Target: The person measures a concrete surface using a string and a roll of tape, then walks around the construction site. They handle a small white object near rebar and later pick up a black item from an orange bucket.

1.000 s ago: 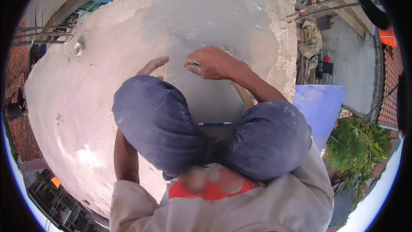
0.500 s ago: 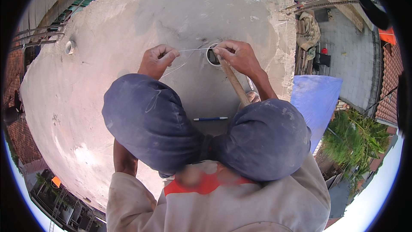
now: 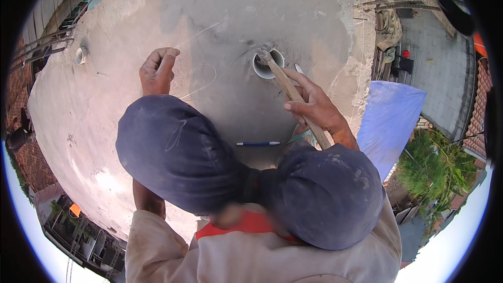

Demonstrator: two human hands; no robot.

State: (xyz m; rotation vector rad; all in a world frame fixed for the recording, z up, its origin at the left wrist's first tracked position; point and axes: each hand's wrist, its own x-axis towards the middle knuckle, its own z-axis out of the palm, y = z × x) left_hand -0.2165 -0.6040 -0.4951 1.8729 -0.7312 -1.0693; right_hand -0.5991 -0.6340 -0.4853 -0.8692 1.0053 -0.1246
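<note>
My left hand (image 3: 159, 71) is raised over the grey cement surface (image 3: 236, 105), thumb and forefinger pinched on a thin white string (image 3: 201, 33). The string runs from the fingertips toward the far right, and a loose loop of it curls nearby. In my right hand (image 3: 319, 107) is the wooden handle of a hammer (image 3: 287, 85), with my thumb lying across it. The hammer's grey-crusted head rests over the mouth of a round white pipe (image 3: 271, 75) set in the cement. A blue and white pen (image 3: 257, 143) lies in front of my knees.
Another pipe end (image 3: 81, 55) sticks out at the far left. A string line runs along the slab's broken right edge, beside a blue tarp (image 3: 393, 120). Roof tiles, metal rods and plants lie beyond the edges. My bent knees (image 3: 325, 199) fill the near middle.
The string was stretched between both hands over the pipe. My right hand has let go of it and moved nearer onto the hammer handle; my left hand has moved left, leaving the string slack.
</note>
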